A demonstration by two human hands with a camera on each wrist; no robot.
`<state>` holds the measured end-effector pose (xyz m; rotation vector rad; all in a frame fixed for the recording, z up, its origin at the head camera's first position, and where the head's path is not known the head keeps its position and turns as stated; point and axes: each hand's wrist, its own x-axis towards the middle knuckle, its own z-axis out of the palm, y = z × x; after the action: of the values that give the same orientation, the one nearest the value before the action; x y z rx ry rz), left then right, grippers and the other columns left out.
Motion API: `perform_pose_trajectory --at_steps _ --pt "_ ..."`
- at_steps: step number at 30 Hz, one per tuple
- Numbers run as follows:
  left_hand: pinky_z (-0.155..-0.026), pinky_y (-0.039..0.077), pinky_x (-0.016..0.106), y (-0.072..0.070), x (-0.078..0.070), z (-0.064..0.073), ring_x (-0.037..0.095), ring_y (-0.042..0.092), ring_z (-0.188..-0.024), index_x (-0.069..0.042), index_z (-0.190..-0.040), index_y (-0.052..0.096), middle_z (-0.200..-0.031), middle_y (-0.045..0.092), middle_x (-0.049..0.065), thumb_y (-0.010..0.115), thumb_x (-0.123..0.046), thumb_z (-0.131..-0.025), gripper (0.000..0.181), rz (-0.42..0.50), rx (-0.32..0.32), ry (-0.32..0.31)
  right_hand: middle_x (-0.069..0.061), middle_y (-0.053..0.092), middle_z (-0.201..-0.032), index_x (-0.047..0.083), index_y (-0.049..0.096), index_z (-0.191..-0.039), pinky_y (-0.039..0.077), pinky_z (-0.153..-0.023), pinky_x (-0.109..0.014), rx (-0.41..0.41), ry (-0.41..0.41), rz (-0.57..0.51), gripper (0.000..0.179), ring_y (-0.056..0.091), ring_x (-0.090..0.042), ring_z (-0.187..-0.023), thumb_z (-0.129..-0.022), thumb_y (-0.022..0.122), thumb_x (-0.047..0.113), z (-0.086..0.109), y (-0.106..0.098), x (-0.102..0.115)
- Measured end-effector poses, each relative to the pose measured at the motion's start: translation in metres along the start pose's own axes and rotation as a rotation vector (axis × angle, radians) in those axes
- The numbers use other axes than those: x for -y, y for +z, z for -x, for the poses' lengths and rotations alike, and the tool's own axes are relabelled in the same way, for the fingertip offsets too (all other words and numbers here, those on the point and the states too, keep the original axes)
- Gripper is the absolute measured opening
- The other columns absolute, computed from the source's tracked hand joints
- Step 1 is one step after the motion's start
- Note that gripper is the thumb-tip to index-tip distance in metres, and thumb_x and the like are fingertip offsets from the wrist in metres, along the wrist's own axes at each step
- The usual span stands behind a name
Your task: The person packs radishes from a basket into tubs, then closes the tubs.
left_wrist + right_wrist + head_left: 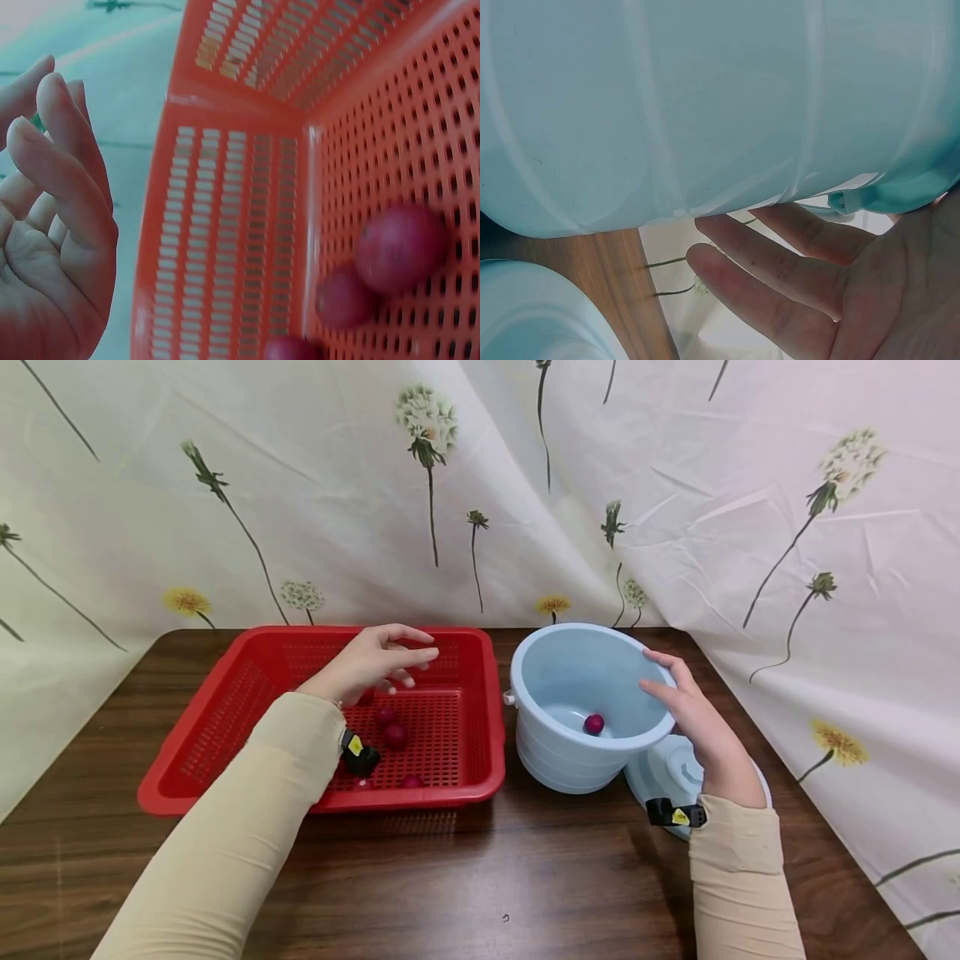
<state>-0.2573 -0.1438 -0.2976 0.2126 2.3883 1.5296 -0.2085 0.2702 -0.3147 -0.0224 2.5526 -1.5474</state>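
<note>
My left hand (pixel 375 662) is above the red basket (pixel 495 710), fingers loosely spread, holding nothing; in the left wrist view it stands apart from the basket wall. Several round, dark red, plum-like fruits lie on the basket floor, among them a larger fruit (pixel 395 736) touching a smaller one (pixel 346 295). My right hand (pixel 701 718) holds the rim of the light blue bucket (pixel 570 764), thumb over the edge and other fingers along the outside wall in the right wrist view. One red fruit (pixel 594 724) lies at the bottom of the bucket.
A light blue lid (pixel 645 777) with a ring-shaped handle lies right of the bucket, partly under my right wrist. Everything stands on a dark wooden table (pixel 465 893). A white flower-printed cloth (pixel 337 510) hangs behind and to the right.
</note>
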Motion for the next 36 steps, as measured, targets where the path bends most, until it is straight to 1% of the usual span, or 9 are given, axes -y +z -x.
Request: perform_pose_trajectory --at_steps 7,13,15,18,23,25,30,34,36 --pt "-0.060 0.051 0.024 -0.021 0.016 0.001 0.011 0.064 -0.075 -0.014 -0.139 0.052 -0.128 0.062 0.017 0.066 -0.043 -0.094 0.056 -0.009 -0.025 -0.034 -0.020 0.009 -0.161 0.018 0.012 -0.159 0.049 -0.082 -0.034 -0.001 -0.006 -0.001 0.064 0.042 -0.039 -0.130 -0.104 0.042 0.034 0.000 0.000 0.000" --pt "-0.064 0.052 0.025 -0.036 0.028 0.003 0.011 0.064 -0.078 -0.015 -0.139 0.051 -0.130 0.059 0.017 0.065 -0.049 -0.092 0.060 -0.019 -0.054 -0.075 -0.020 0.008 -0.161 0.018 0.012 -0.159 0.048 -0.085 -0.036 0.000 -0.002 0.001 0.064 0.040 -0.040 -0.132 -0.104 0.042 0.034 0.000 0.000 0.000" --pt "-0.067 0.053 0.027 -0.041 0.032 0.004 0.011 0.064 -0.078 -0.015 -0.139 0.051 -0.128 0.060 0.014 0.065 -0.051 -0.092 0.061 -0.021 -0.067 -0.087 -0.020 0.008 -0.161 0.018 0.012 -0.159 0.049 -0.085 -0.036 -0.001 -0.003 0.000 0.064 0.040 -0.040 -0.132 -0.104 0.042 0.034 0.000 0.000 0.000" --pt "-0.069 0.053 0.028 -0.049 0.038 0.006 0.012 0.064 -0.081 -0.015 -0.140 0.050 -0.121 0.063 0.007 0.064 -0.053 -0.091 0.064 -0.020 -0.078 -0.105 -0.020 0.009 -0.161 0.018 0.013 -0.158 0.050 -0.084 -0.035 -0.003 -0.004 -0.004 0.064 0.041 -0.039 -0.130 -0.104 0.043 0.034 0.000 0.000 0.000" --pt "-0.072 0.053 0.026 -0.061 0.049 0.008 0.011 0.065 -0.083 -0.014 -0.144 0.046 -0.113 0.064 -0.003 0.062 -0.054 -0.092 0.067 -0.032 -0.087 -0.142 -0.020 0.009 -0.161 0.019 0.013 -0.159 0.050 -0.082 -0.035 -0.002 -0.001 -0.003 0.064 0.041 -0.039 -0.130 -0.104 0.042 0.033 -0.001 0.000 0.000" --pt "-0.073 0.054 0.026 -0.066 0.053 0.008 0.009 0.065 -0.083 -0.014 -0.145 0.044 -0.115 0.063 -0.002 0.061 -0.055 -0.092 0.069 -0.038 -0.085 -0.153 -0.020 0.009 -0.161 0.019 0.012 -0.159 0.049 -0.083 -0.035 -0.001 -0.001 -0.003 0.064 0.040 -0.039 -0.132 -0.104 0.042 0.034 -0.001 0.000 -0.001" --pt "-0.074 0.054 0.026 -0.075 0.063 0.008 0.006 0.065 -0.084 -0.012 -0.148 0.041 -0.124 0.060 0.005 0.058 -0.055 -0.094 0.071 -0.052 -0.060 -0.174 -0.020 0.011 -0.161 0.019 0.012 -0.159 0.048 -0.085 -0.035 0.004 0.004 -0.006 0.064 0.039 -0.039 -0.133 -0.104 0.042 0.034 -0.001 0.000 -0.001" --pt "-0.074 0.055 0.026 -0.082 0.070 0.009 0.005 0.066 -0.087 -0.010 -0.151 0.036 -0.125 0.061 0.003 0.055 -0.054 -0.097 0.073 -0.058 -0.031 -0.181 -0.020 0.012 -0.161 0.019 0.012 -0.158 0.048 -0.087 -0.038 0.001 0.003 -0.003 0.064 0.039 -0.040 -0.133 -0.104 0.042 0.035 0.000 -0.001 -0.001" --pt "-0.074 0.055 0.024 -0.085 0.072 0.009 0.004 0.066 -0.086 -0.008 -0.153 0.032 -0.122 0.063 0.000 0.054 -0.053 -0.097 0.075 -0.051 -0.015 -0.193 -0.020 0.012 -0.161 0.019 0.013 -0.158 0.047 -0.090 -0.041 -0.002 0.004 -0.002 0.064 0.038 -0.040 -0.134 -0.104 0.042 0.036 0.000 -0.001 -0.001"
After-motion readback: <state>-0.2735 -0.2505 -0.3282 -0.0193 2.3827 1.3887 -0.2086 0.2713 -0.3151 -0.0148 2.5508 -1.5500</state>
